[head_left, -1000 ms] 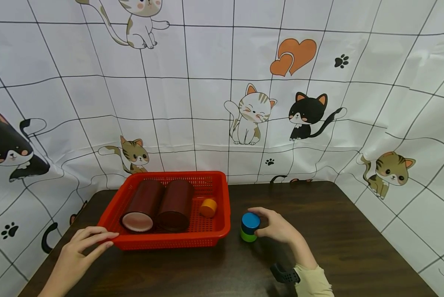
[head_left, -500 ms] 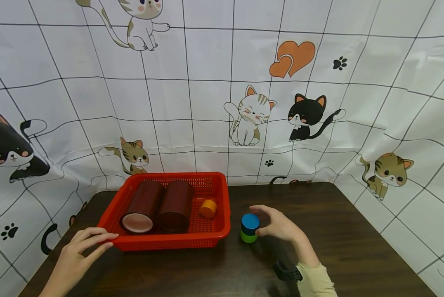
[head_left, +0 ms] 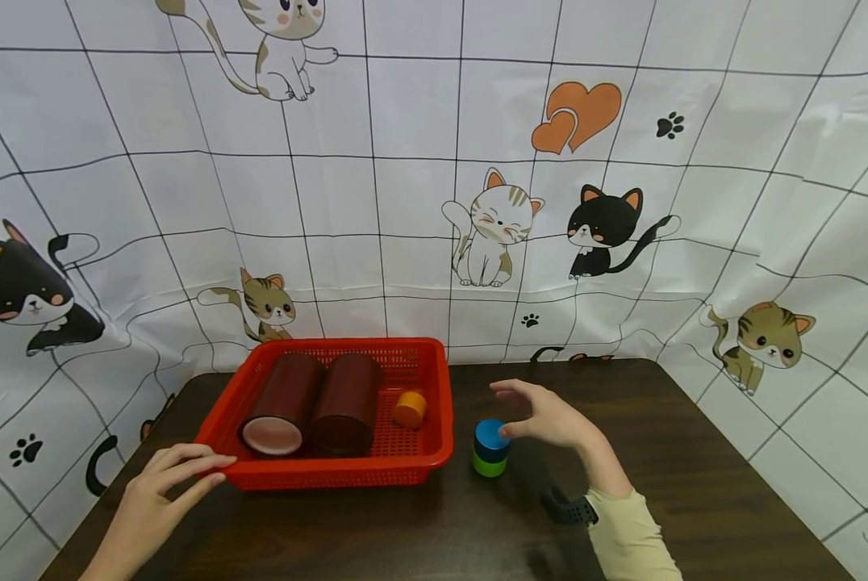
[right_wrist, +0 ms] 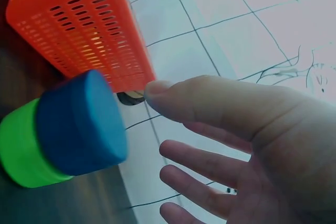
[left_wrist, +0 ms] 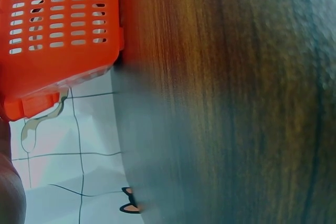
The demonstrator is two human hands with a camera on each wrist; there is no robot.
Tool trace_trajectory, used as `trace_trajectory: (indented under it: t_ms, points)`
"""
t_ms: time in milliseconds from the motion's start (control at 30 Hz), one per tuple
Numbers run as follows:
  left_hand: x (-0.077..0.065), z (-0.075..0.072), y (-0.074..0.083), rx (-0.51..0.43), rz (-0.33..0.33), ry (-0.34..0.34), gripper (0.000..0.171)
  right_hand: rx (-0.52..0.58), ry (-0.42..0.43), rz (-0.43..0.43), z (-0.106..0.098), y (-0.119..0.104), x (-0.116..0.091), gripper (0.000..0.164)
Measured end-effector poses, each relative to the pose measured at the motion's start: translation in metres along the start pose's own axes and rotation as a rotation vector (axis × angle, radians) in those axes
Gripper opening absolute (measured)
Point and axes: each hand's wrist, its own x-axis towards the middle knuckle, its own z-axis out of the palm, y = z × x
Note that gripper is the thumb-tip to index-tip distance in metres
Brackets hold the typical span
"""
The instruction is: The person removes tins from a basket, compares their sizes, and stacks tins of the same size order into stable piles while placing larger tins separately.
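Two short cylinders stand stacked on the table: a blue one (head_left: pixel 492 434) on top of a green one (head_left: pixel 489 464). My right hand (head_left: pixel 550 415) is just right of and above the stack, fingers spread. In the right wrist view, a gap shows between the thumb (right_wrist: pixel 210 100) and the blue cylinder (right_wrist: pixel 81 124). At the left, the straight fingers of my left hand (head_left: pixel 154 492) rest on the near left corner of a red plastic basket (head_left: pixel 332 476). Inside lie two dark brown cylinders (head_left: pixel 285 395), side by side, and a small orange cylinder (head_left: pixel 409 410) to their right.
The dark wooden table (head_left: pixel 586 387) extends around the basket and the stack. Behind and beside it hangs a white sheet (head_left: pixel 405 202) with grid lines and cartoon cats. A black band (head_left: pixel 568 508) circles the right wrist below a pale yellow sleeve (head_left: pixel 630 532).
The right hand has let go of the blue cylinder, lifting slightly up and away with its fingers spreading. The stack stays in place. My left hand keeps its place on the basket.
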Motion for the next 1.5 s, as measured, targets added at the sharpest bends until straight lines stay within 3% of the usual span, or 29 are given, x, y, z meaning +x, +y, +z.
trace_trajectory:
  t_ms: [667, 1500]
  points:
    - [0.001, 0.000, 0.001, 0.010, 0.009, -0.004, 0.052, -0.198, -0.076, -0.034, -0.026, -0.046, 0.049, 0.065]
    - [0.000, 0.000, 0.001, 0.012, -0.004, -0.009, 0.052, -0.384, -0.216, -0.108, -0.023, -0.085, 0.102, 0.068]
